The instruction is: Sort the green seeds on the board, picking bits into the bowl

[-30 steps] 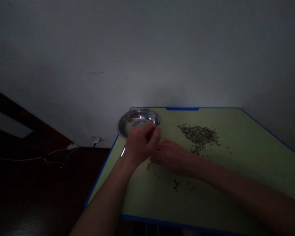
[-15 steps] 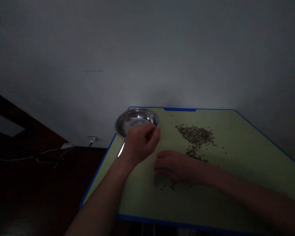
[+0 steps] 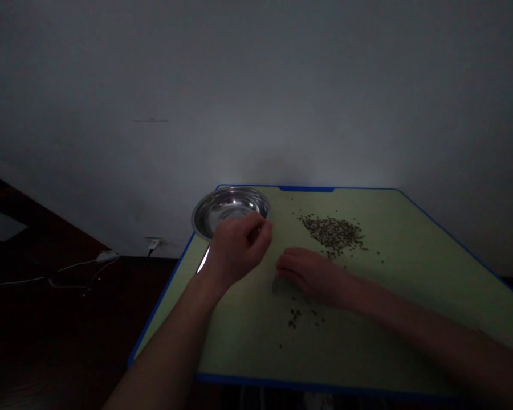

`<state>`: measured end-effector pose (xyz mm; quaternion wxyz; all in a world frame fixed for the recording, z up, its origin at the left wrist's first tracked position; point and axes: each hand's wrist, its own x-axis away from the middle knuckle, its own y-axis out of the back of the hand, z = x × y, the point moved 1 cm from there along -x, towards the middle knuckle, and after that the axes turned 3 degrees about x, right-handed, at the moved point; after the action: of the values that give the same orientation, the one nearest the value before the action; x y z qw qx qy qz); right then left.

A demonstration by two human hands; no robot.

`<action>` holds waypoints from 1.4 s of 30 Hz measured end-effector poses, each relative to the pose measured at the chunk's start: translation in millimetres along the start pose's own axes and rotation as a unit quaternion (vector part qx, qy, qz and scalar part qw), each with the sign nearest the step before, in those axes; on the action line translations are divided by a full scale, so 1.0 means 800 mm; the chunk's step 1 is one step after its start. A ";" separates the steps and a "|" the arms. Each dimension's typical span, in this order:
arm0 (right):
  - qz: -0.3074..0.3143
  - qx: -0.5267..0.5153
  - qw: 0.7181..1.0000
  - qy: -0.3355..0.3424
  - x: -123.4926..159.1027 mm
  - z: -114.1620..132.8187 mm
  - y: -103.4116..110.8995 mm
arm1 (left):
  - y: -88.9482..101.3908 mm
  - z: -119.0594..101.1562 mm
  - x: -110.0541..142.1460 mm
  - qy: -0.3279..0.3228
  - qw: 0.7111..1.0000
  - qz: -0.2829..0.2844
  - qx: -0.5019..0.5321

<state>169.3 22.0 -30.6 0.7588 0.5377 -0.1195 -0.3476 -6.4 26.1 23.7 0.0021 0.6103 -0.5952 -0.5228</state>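
Observation:
My left hand (image 3: 240,246) is closed with the fingers curled in, just in front of the steel bowl (image 3: 205,215). Whatever it may hold is hidden inside the curl. To its right, low over the tabletop, my right hand (image 3: 310,274) has its fingers bent and pressed together; I cannot make out what is in them. Behind that hand lies a heap of small dark seeds or beans (image 3: 336,232). A few loose dark seeds (image 3: 294,319) are scattered on the near side of it. The inside of the bowl is partly hidden by my left hand.
The pale green table (image 3: 414,273) has a blue rim and stands close to a grey wall (image 3: 256,91). A bright, slim object (image 3: 203,260) lies partly under my left wrist. Left of the table, a plug (image 3: 154,245) and white cables (image 3: 105,259) are near the floor.
My right hand has shifted slightly away from me, uncovering loose seeds on the near side. My left hand stays closed by the bowl. The whole view has moved a little.

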 end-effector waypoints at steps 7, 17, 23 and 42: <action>-0.012 -0.013 0.999 -0.052 0.022 0.012 0.017 | -0.001 -0.003 -0.001 -0.004 1.000 0.007 0.000; -0.024 0.061 0.985 -0.157 0.057 -0.016 0.025 | -0.002 -0.002 -0.001 0.000 1.000 0.014 -0.001; 0.008 0.111 0.984 -0.142 0.051 -0.005 0.011 | 0.000 0.000 -0.003 0.005 1.000 0.007 -0.009; 0.062 0.153 0.985 -0.038 0.044 0.029 -0.007 | -0.004 0.004 -0.002 0.017 0.998 0.047 -0.023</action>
<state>179.9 -19.1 -33.4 0.6822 0.6255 -0.2336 -0.2980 -5.4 30.1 21.1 0.0507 0.5905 -0.6106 -0.5253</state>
